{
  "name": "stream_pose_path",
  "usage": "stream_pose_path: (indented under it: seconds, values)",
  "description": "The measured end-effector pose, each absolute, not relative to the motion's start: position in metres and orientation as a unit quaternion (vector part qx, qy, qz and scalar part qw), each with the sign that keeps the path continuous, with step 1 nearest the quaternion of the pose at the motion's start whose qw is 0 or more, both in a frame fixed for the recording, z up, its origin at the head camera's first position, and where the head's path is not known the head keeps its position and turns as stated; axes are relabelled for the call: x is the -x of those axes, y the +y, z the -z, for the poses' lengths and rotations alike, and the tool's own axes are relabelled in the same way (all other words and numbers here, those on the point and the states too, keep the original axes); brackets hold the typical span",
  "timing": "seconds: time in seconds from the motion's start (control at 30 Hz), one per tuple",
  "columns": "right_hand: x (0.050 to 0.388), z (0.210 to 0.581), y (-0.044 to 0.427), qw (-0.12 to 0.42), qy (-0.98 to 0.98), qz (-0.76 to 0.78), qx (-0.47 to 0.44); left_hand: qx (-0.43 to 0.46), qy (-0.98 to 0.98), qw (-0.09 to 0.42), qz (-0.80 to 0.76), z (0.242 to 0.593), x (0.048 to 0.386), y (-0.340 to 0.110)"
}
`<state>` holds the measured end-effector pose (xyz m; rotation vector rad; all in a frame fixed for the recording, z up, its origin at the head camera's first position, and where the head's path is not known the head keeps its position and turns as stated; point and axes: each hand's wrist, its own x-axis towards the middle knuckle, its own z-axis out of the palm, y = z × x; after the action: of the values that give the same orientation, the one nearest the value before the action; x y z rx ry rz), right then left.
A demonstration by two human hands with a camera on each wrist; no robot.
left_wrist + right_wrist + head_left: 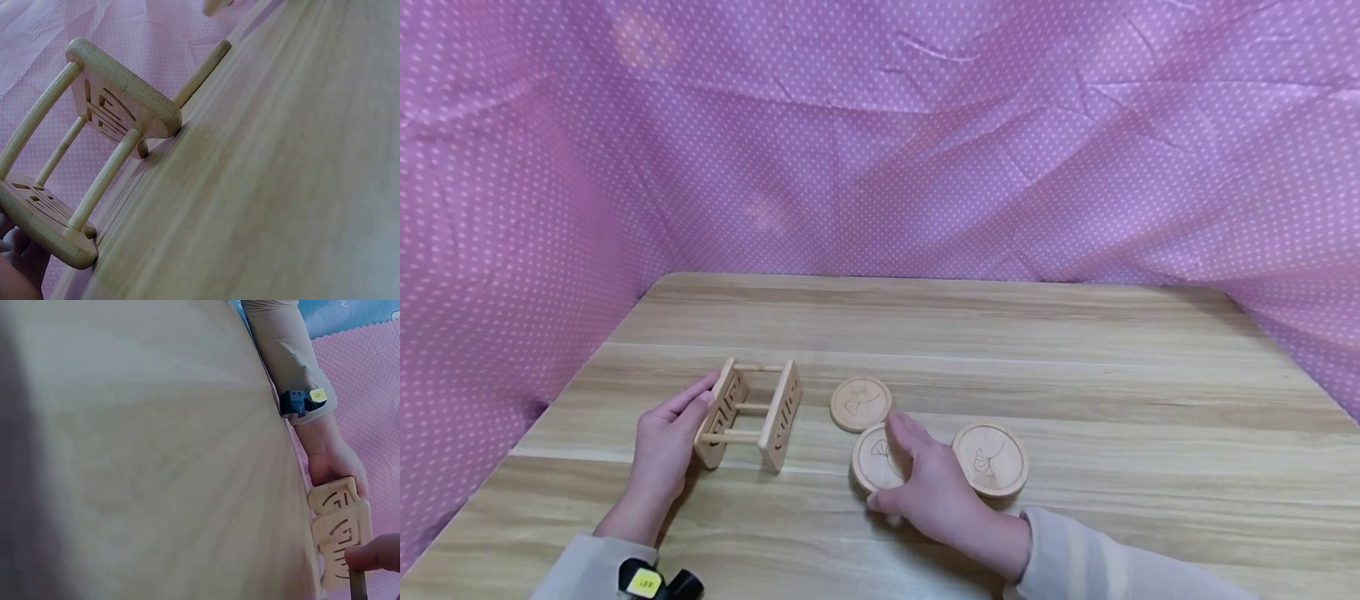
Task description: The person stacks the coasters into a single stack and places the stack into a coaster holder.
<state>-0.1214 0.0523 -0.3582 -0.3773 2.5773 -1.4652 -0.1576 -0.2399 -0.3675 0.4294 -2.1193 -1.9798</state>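
Note:
A pale wooden rack [784, 417], two cut-out side panels joined by round rods, stands on the left of the table in the head view. My left hand [662, 450] holds its left panel from outside; some fingers are hidden behind it. Right of the rack, my right hand [940, 492] grips a round wooden coaster [872, 460] by its edge, thumb on the near side. The palm covers part of that coaster. Ginkgo leaf drawings mark the coasters. Another coaster [861, 404] lies just behind, and a further coaster [990, 461] sits right of the hand, partly covered by it.
The wood-grain table [1075, 350] reaches back to a pink dotted cloth [880, 167] that hangs behind and along both sides. A black wrist device with a yellow label [646, 582] is strapped on the left sleeve.

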Motion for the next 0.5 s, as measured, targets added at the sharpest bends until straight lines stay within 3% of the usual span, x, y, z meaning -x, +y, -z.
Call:
stream_pose_path:
  seconds: [0.5]
  values:
    - [0.124, 0.343, 0.062, 0.028, 0.864, 0.489, 0.115, -0.137, -0.718, 0.108, 0.674, 0.368, 0.157, -0.24]
